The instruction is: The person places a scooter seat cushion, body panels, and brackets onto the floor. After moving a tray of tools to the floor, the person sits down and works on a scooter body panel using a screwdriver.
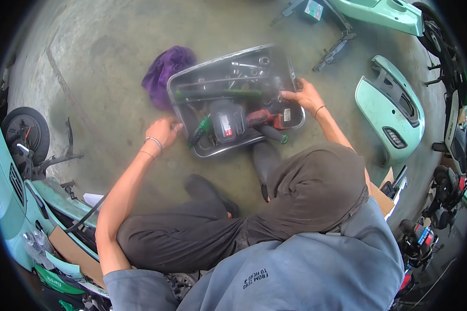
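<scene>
A metal tray (219, 62) with a raised rim sits tilted before my knees, full of tools. My left hand (164, 133) has its fingers curled at the left rim. On the opposite side, my right hand (307, 97) grips the rim with the thumb over the edge. Inside lies a red and black cordless power tool (261, 118) beside a dark block with a label (227, 123). A green-handled tool (200, 130) rests near the left wall. Several wrenches (247, 66) and small sockets lie at the far end. A long green bar (233, 94) crosses the middle.
A purple cloth (166, 72) lies on the floor beyond the tray's left corner. Mint-green body panels (392, 111) are on the right. A dark metal stand (337, 46) is at the upper right, and a wheel (26, 136) and green vehicle stand left.
</scene>
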The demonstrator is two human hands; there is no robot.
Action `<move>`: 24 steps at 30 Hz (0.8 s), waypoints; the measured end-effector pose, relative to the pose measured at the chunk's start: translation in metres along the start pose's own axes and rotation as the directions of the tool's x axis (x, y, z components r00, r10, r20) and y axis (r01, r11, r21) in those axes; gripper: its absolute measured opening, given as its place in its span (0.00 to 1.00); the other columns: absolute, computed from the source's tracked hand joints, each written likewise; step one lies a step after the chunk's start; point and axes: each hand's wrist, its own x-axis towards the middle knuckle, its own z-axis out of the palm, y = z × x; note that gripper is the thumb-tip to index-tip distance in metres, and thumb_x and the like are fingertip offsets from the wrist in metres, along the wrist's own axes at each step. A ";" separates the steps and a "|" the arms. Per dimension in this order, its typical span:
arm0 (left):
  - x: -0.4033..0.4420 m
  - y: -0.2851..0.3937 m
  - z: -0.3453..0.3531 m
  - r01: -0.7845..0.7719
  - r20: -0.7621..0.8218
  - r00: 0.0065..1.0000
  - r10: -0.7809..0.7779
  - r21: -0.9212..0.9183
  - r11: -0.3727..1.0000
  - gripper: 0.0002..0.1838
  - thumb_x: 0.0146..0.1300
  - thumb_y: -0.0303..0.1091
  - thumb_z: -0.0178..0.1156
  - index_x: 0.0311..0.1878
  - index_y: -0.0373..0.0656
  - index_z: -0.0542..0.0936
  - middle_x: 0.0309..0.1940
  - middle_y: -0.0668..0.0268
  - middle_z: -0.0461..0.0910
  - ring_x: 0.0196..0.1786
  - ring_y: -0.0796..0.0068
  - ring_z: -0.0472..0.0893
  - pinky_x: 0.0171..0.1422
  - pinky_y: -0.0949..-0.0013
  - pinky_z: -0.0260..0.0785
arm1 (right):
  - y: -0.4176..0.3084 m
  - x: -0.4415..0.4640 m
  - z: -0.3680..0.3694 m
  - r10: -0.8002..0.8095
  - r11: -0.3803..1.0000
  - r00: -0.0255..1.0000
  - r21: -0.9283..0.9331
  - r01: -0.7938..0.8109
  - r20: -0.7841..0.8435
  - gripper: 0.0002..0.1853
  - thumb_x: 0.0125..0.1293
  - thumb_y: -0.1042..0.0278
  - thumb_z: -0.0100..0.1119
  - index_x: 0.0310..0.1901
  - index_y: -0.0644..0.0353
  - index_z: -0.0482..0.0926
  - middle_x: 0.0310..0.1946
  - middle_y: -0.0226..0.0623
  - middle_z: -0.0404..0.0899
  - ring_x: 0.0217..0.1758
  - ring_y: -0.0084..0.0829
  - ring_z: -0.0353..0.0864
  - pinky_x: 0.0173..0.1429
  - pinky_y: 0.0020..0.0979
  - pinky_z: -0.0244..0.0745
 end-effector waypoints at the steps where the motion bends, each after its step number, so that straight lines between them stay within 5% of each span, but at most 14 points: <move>1: -0.002 -0.002 0.001 -0.010 -0.017 1.000 0.010 0.019 1.000 0.22 0.62 0.51 0.56 0.49 0.43 0.81 0.40 0.52 0.82 0.45 0.51 0.80 0.50 0.56 0.72 | 0.002 0.003 -0.001 -0.011 0.999 1.000 0.045 0.011 0.000 0.45 0.42 0.52 0.77 0.57 0.73 0.68 0.51 0.52 0.77 0.56 0.40 0.77 0.61 0.34 0.68; 5: -0.001 -0.018 0.019 -0.004 -0.022 1.000 0.007 0.122 0.992 0.23 0.63 0.52 0.54 0.49 0.42 0.80 0.40 0.53 0.82 0.45 0.52 0.80 0.50 0.56 0.72 | 0.005 0.005 0.001 0.004 0.999 1.000 0.033 -0.003 -0.022 0.47 0.41 0.54 0.77 0.59 0.74 0.66 0.53 0.53 0.75 0.58 0.40 0.75 0.64 0.34 0.66; 15: 0.004 -0.028 0.017 -0.020 0.059 0.998 0.021 -0.019 1.000 0.28 0.61 0.55 0.56 0.51 0.39 0.79 0.42 0.48 0.81 0.47 0.49 0.80 0.54 0.56 0.71 | 0.023 0.014 0.004 0.028 0.979 1.000 0.201 -0.028 0.003 0.47 0.37 0.58 0.79 0.59 0.74 0.67 0.53 0.54 0.75 0.57 0.40 0.76 0.62 0.33 0.68; 22: 0.007 -0.028 -0.005 -0.016 0.052 0.999 0.014 0.042 0.999 0.27 0.58 0.50 0.61 0.53 0.38 0.77 0.41 0.51 0.82 0.48 0.54 0.80 0.54 0.59 0.71 | 0.036 0.009 -0.025 -0.111 0.948 0.990 -0.309 0.079 -0.087 0.41 0.46 0.40 0.68 0.57 0.63 0.73 0.55 0.49 0.74 0.61 0.46 0.71 0.63 0.41 0.66; 24: 0.004 -0.035 -0.011 -0.012 -0.045 0.999 0.016 0.079 0.997 0.25 0.58 0.48 0.61 0.52 0.38 0.78 0.40 0.51 0.82 0.45 0.55 0.81 0.52 0.60 0.71 | 0.074 0.022 -0.065 -0.230 0.873 0.927 -0.484 0.062 -0.296 0.33 0.51 0.44 0.67 0.54 0.59 0.75 0.54 0.45 0.73 0.60 0.44 0.69 0.62 0.41 0.67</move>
